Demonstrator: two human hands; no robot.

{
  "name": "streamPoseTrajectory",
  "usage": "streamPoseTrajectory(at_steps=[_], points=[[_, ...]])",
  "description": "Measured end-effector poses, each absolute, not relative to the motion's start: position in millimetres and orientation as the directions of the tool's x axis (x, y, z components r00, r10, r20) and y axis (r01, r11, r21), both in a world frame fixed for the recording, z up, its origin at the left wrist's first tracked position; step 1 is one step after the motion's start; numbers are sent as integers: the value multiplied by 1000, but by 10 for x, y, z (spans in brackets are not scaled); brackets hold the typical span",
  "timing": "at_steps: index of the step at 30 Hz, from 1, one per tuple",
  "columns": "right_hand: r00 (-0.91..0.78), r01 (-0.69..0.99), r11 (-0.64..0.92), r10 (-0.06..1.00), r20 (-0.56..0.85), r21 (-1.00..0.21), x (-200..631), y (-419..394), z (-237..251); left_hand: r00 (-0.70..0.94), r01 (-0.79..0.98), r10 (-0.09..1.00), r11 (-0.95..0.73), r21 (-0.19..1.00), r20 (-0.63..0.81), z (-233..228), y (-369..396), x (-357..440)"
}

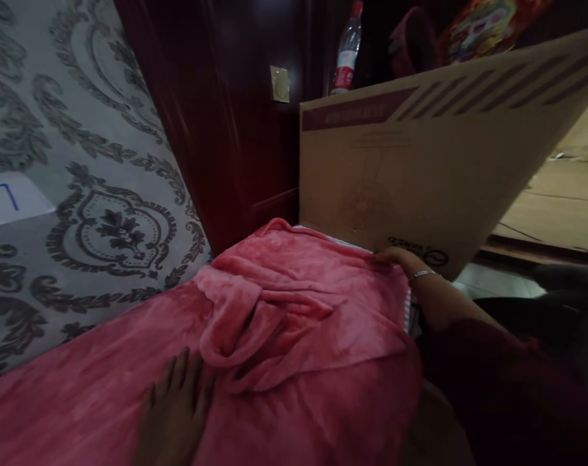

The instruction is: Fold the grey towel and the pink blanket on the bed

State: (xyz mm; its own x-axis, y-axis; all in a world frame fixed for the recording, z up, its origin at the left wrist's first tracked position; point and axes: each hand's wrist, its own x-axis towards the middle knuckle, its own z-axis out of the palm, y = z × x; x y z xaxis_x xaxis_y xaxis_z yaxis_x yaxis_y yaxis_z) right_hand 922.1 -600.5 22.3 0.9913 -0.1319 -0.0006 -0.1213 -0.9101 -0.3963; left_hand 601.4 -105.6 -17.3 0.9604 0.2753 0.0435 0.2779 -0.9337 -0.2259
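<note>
A plush pink blanket point(323, 330) covers a low bed-like surface, with loose folds and a rolled loop bunched near its middle. My left hand point(176, 395) lies flat on the blanket at the near left, fingers spread, just left of the folds. At the far right corner my right hand point(394, 256), with a silver bangle on the wrist, grips the blanket's edge; its fingertips are partly hidden in the cloth. A strip of striped fabric point(407, 310) shows below the blanket along the right side.
A large cardboard box point(371, 162) stands right behind the blanket's far edge. On it are a plastic bottle point(347, 55) and a colourful packet point(488, 29). Patterned wallpaper point(114, 220) borders the left, and dark red panelling point(226, 116) with a switch point(280, 84) is behind.
</note>
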Motion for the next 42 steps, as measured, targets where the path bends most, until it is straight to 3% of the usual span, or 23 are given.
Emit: streamPoseTrajectory(at_steps=[5,8,13,19,27,32,35,38,42], points=[[945,-207,-958,-248,212,-199,9099,-6054,369,963,265,268,-929,-260,26,-124,-1082,6017],[925,-178,-976,-210,318,-126,8947,-6072,348,959,282,280,-928,-245,44,-130,-1093,6023],[931,-124,-991,-137,338,-58,8793,-6085,249,961,272,258,-946,-176,97,-148,-1084,6016],[931,-158,-984,-175,322,-79,8842,-6001,329,961,276,265,-941,-196,80,-140,-1087,6014],[847,-353,-900,-423,322,-255,8487,-5783,151,955,248,234,-967,-60,184,-176,-1000,6076],[831,-423,-820,-521,196,-385,8131,-5775,-72,874,11,35,-999,53,485,49,-1138,6054],[837,-436,-793,-531,130,-426,7981,-5750,-136,832,-263,-174,-960,98,527,243,-1690,5907],[845,-436,-778,-527,92,-453,7879,-5705,-149,820,-504,-445,-859,86,360,270,-2451,5614],[849,-437,-758,-526,58,-484,7784,-5690,-157,855,-519,-518,-853,50,31,2,-3122,5273]])
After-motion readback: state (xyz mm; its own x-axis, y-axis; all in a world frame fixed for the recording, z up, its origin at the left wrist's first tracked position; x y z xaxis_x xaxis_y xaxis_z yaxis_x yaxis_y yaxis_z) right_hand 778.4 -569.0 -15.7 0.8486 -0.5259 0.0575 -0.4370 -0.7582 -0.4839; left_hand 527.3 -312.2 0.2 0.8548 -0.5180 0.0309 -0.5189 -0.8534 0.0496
